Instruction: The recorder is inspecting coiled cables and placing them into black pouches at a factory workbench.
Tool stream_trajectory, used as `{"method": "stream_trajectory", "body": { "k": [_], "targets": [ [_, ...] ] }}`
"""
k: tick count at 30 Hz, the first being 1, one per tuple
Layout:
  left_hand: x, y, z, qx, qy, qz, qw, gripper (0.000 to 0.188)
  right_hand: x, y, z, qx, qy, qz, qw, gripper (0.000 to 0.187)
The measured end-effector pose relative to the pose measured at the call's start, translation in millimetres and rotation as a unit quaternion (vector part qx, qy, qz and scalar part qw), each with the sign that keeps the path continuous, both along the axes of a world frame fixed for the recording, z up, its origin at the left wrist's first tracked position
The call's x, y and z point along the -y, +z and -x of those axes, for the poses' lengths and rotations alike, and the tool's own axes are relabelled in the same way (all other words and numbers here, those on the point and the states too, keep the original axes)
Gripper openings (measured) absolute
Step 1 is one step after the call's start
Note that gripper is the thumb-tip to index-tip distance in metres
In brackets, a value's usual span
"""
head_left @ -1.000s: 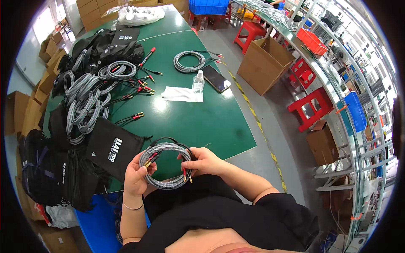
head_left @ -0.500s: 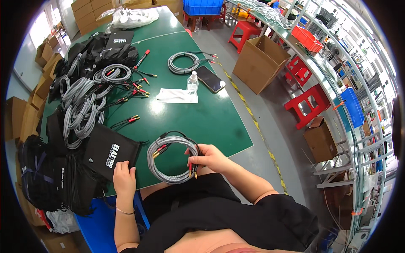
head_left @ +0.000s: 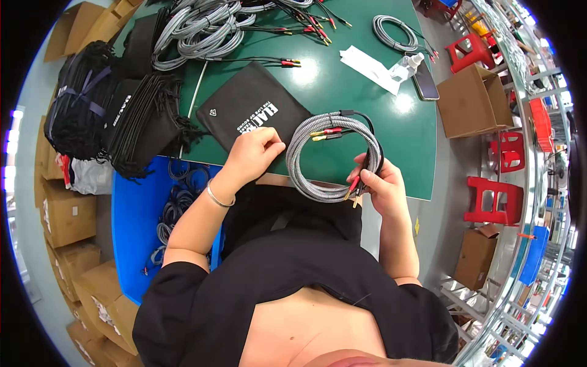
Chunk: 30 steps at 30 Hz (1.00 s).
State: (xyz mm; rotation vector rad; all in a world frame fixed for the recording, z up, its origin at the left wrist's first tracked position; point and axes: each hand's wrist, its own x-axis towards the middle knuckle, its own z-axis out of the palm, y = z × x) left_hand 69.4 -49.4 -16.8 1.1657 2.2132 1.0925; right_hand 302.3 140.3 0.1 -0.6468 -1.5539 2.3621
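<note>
A coil of grey braided cable (head_left: 295,156) with red and black gold-tipped plugs hangs tilted over the table's front edge. My right hand (head_left: 386,186) pinches its right side, thumb over the plug ends there; another pair of plugs shows inside the ring. A flat black cloth pouch (head_left: 244,92) with white print lies on the green table left of the coil. Across the pouch's near edge is my left hand (head_left: 252,154), fingers curled in and thumb against the index finger. Whatever those fingers hold, if anything, is hidden beneath them.
Several cable coils (head_left: 202,30) are heaped at the far left, beside stacked black pouches (head_left: 137,119). A blue bin (head_left: 131,226) with more cables stands below. At the right lie another coil (head_left: 391,33), a clear bottle (head_left: 406,66), a white packet (head_left: 370,68) and a phone (head_left: 426,82).
The view has tipped down and turned, so the table sits higher in it. My right hand still holds the coil. My left hand's fingers have curled in at the pouch's near edge.
</note>
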Motion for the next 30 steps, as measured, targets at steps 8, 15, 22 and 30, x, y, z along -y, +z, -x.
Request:
{"method": "stream_trajectory", "body": {
  "k": [8, 15, 22, 30],
  "targets": [
    [1, 7, -10, 0.01, 0.059, -0.092, 0.994, 0.011, 7, 0, 12, 0.102, 0.054, 0.012, 0.993, 0.025],
    [1, 32, -15, -0.042, 0.027, -0.1, 0.994, 0.009, 17, 8, 27, 0.163, 0.088, -0.021, 0.982, 0.023],
    [-4, 38, -11, -0.082, -0.008, -0.098, 0.992, 0.007, 21, 13, 35, 0.142, 0.126, -0.001, 0.982, 0.024],
    [1, 36, 2, -0.077, -0.091, -0.112, 0.987, 0.007, 10, 4, 33, 0.085, 0.104, 0.099, 0.986, 0.028]
  ]
}}
